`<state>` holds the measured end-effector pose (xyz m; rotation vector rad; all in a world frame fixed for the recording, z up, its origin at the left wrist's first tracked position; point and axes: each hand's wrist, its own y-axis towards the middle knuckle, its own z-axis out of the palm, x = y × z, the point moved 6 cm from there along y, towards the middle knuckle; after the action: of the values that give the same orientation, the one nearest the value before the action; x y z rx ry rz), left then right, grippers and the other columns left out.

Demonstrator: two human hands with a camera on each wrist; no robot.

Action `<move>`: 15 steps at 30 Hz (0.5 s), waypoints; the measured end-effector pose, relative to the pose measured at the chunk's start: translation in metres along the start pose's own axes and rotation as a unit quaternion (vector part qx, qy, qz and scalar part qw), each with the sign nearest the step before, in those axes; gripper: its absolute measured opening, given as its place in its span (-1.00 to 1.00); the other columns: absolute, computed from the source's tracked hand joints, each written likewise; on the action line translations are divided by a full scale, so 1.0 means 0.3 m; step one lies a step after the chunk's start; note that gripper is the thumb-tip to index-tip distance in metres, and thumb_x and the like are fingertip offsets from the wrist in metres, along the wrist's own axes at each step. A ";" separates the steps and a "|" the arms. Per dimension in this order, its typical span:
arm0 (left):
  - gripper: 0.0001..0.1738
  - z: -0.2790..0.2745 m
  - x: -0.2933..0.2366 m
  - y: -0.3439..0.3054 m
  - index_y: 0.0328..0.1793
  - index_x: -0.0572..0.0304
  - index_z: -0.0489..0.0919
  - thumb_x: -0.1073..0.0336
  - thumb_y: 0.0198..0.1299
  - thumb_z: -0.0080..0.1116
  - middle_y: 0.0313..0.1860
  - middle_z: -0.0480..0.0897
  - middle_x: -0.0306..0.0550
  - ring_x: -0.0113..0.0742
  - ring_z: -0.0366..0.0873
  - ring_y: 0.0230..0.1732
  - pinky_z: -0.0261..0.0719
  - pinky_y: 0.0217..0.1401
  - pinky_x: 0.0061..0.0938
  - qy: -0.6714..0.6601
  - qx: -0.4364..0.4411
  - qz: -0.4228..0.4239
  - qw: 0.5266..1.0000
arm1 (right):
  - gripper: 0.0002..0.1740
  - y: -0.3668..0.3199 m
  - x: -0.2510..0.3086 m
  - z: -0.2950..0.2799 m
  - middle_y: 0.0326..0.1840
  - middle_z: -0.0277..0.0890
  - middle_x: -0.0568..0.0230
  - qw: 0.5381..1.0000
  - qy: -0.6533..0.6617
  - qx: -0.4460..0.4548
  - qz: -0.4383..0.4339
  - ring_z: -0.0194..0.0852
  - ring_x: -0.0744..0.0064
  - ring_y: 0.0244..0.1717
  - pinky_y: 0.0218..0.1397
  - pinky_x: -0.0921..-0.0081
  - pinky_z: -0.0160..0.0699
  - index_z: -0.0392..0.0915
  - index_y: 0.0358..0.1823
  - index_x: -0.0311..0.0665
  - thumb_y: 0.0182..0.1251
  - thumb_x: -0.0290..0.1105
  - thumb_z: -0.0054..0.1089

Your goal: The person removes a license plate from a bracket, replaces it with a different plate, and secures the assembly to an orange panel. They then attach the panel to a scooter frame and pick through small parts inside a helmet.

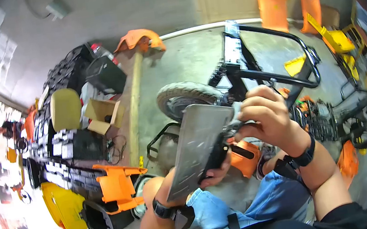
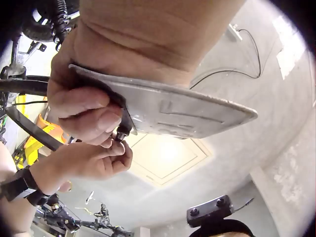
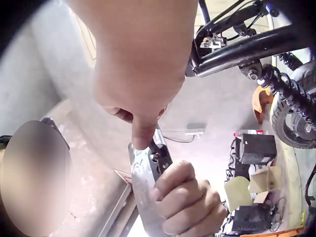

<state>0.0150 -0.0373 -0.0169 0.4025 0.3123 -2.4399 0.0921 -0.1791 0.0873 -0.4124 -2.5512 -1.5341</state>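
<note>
Plate: grey metal plate [image 1: 197, 145], held in the air and tilted, one flat face towards the head camera.
Bracket: black bracket [image 1: 217, 154], lies against the plate's right edge.
Left hand: left hand [image 1: 217, 170] grips the plate's lower end. Fingers are curled round plate and bracket together, thumb pressed flat on the metal.
Right hand: right hand [image 1: 266, 119] sits at the plate's upper right corner. Thumb and fingertips are pressed together, pinching a small bolt [image 2: 120, 134] at the bracket. Remaining fingers are curled in.
Bolt seating: cannot tell whether it is threaded in or only held against the hole.
Behind plate: wheel [image 1: 185, 96] and black frame [image 1: 271, 74].
Below plate: denim knees [image 1: 270, 200], then concrete floor [image 1: 194, 56].
Risk 1 (judgement): the bolt slips out of the pinch and drops. Cause: small part, fingertip hold only, nothing beneath to catch it.
Risk 2 (judgement): the plate twists and the bolt goes crooked in its hole. Cause: one hand steadies the plate, at its far end.
Risk 3 (judgement): a thin plate edge nicks a finger if the grip shifts.
</note>
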 end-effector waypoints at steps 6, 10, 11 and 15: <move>-0.55 -0.071 0.043 0.052 0.06 0.47 0.43 0.11 0.41 0.05 -0.41 0.42 -0.09 -0.42 0.36 -0.58 0.23 -0.77 -0.50 -0.097 0.059 -0.004 0.993 | -0.43 -0.013 -0.018 -0.001 -0.41 0.56 0.25 0.997 -0.038 0.067 0.000 0.48 0.15 -0.34 -0.28 0.29 0.47 0.51 -0.27 -0.25 -0.13 0.02 0.52; -0.69 0.014 0.006 0.094 -0.16 0.42 0.45 0.21 0.40 0.04 -0.60 0.36 -0.17 -0.45 0.32 -0.74 0.21 -0.86 -0.51 -0.006 0.095 0.007 0.995 | -0.44 -0.104 -0.103 0.003 -0.32 0.49 0.18 0.990 0.018 0.071 0.121 0.41 0.22 -0.26 -0.19 0.37 0.44 0.46 -0.22 -0.33 0.09 0.00 0.48; -0.70 -0.007 0.009 0.102 -0.14 0.34 0.43 0.18 0.41 0.01 -0.59 0.36 -0.18 -0.47 0.31 -0.73 0.22 -0.85 -0.53 0.027 0.051 0.046 0.997 | -0.50 -0.135 -0.128 -0.001 -0.25 0.47 0.17 0.984 0.060 0.058 0.159 0.40 0.27 -0.24 -0.17 0.42 0.44 0.45 -0.16 -0.34 0.16 -0.08 0.44; -0.73 0.026 -0.008 0.131 0.05 -0.09 0.31 -0.03 0.47 -0.15 -0.52 0.36 -0.26 -0.58 0.24 -0.74 0.20 -0.84 -0.61 0.096 0.020 0.035 0.995 | -0.48 -0.246 -0.242 -0.052 -0.07 0.40 0.19 0.974 0.074 0.046 0.207 0.37 0.47 -0.18 -0.06 0.56 0.40 0.41 -0.03 -0.37 0.27 -0.10 0.37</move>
<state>0.0399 -0.0687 -0.0135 0.6578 0.3262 -2.3458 0.1388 -0.2376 0.0138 -0.7339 -2.2304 -1.2397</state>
